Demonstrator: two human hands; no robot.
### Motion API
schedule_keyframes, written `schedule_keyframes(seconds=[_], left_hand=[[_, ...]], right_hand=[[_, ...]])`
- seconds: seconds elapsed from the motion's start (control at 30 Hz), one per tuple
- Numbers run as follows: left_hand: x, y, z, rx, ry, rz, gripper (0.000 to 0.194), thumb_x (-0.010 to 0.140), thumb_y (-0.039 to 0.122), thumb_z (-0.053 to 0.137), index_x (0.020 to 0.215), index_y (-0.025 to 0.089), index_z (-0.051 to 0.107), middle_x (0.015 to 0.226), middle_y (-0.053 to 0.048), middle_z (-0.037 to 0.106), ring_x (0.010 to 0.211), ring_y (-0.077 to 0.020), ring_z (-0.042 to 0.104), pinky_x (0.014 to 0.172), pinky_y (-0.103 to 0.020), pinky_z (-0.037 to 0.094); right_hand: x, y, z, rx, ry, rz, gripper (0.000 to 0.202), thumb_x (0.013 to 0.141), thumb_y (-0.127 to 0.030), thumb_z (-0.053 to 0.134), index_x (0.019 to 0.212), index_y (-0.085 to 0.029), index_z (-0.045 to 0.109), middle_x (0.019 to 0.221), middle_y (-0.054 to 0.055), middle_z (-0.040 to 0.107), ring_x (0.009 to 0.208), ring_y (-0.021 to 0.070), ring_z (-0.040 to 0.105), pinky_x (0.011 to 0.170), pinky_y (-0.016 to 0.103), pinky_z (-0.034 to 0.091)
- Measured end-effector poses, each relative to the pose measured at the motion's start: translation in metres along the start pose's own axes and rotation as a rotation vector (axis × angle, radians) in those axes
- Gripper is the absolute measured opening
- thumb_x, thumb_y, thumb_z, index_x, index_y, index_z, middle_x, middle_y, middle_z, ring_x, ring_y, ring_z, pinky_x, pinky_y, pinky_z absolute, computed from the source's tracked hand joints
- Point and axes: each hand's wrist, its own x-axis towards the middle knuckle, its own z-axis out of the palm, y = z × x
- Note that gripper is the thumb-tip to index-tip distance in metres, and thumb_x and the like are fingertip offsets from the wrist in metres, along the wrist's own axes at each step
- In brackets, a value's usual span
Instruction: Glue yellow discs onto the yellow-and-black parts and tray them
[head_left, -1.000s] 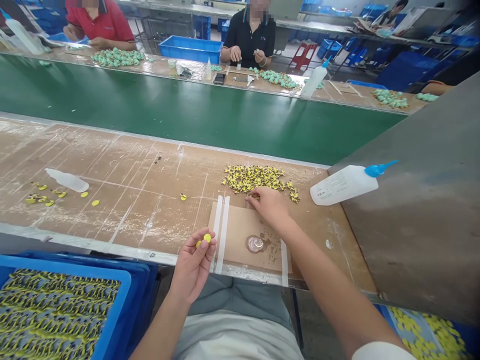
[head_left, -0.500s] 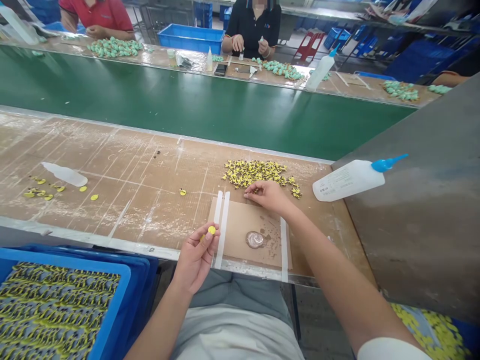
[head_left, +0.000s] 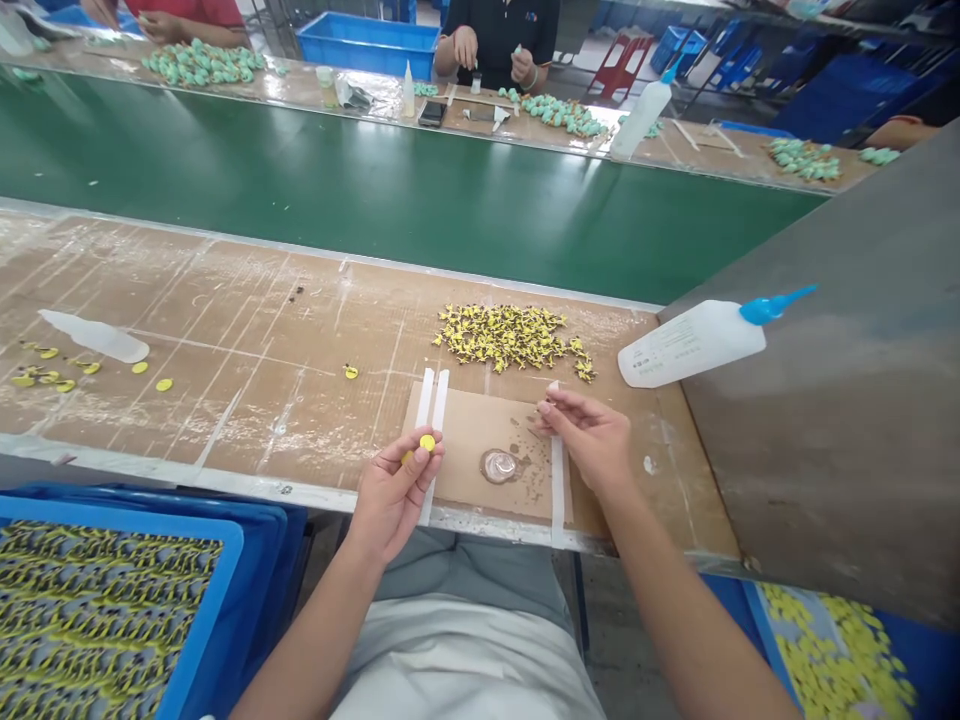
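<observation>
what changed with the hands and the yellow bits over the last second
The right hand pulled back from the pile of yellow pieces toward the body and now hangs over the cardboard sheet near the glue puddle, fingertips pinched; whether it holds a piece is too small to tell. The left hand kept its pinch on the yellow disc. Pile, glue bottle and blue crate stayed put.

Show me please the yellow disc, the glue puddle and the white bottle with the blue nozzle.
yellow disc [head_left: 427,442], head view, its flat face.
glue puddle [head_left: 499,465], head view, centre of the shiny pool.
white bottle [head_left: 694,343], head view, middle of its body.
</observation>
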Motion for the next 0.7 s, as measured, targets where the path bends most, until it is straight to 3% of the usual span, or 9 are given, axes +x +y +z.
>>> schedule_keyframes(seconds=[0.13, 0.3, 0.43, 0.7], left_hand=[[0.004, -0.006, 0.005, -0.008, -0.033, 0.009, 0.025, 0.074, 0.013, 0.078, 0.098, 0.016, 0.075, 0.097, -0.006, 0.076, 0.081, -0.0091, 0.072, 0.078, -0.013, 0.057], [0.008, -0.013, 0.006, 0.005, -0.057, 0.011, 0.025, 0.072, 0.018, 0.080, 0.097, 0.016, 0.076, 0.096, -0.006, 0.077, 0.077, -0.0088, 0.072, 0.075, -0.013, 0.057], [0.009, -0.016, 0.003, 0.022, -0.076, 0.000, 0.025, 0.071, 0.019, 0.080, 0.096, 0.016, 0.076, 0.096, -0.006, 0.077, 0.078, -0.0091, 0.072, 0.075, -0.012, 0.057], [0.011, -0.016, 0.001, 0.037, -0.089, 0.011, 0.024, 0.072, 0.017, 0.080, 0.095, 0.018, 0.076, 0.097, -0.005, 0.077, 0.079, -0.0093, 0.072, 0.075, -0.011, 0.056]], right_hand=[[-0.034, 0.011, -0.002, 0.010, 0.115, -0.023, 0.024, 0.064, -0.029, 0.085, 0.085, -0.020, 0.077, 0.077, 0.005, 0.077, 0.061, 0.0155, 0.070, 0.057, 0.027, 0.062], [-0.060, 0.010, 0.012, -0.021, 0.119, -0.104, 0.019, 0.069, -0.026, 0.082, 0.087, -0.023, 0.078, 0.082, 0.005, 0.077, 0.069, 0.0195, 0.073, 0.068, 0.034, 0.063], [-0.063, 0.011, 0.020, -0.081, 0.149, -0.231, 0.017, 0.069, -0.022, 0.081, 0.086, -0.025, 0.078, 0.085, 0.005, 0.077, 0.076, 0.0212, 0.073, 0.074, 0.037, 0.062], [-0.060, 0.014, 0.018, -0.110, 0.041, -0.460, 0.018, 0.074, -0.015, 0.076, 0.088, -0.026, 0.076, 0.082, 0.004, 0.076, 0.074, 0.0195, 0.070, 0.069, 0.037, 0.057]])
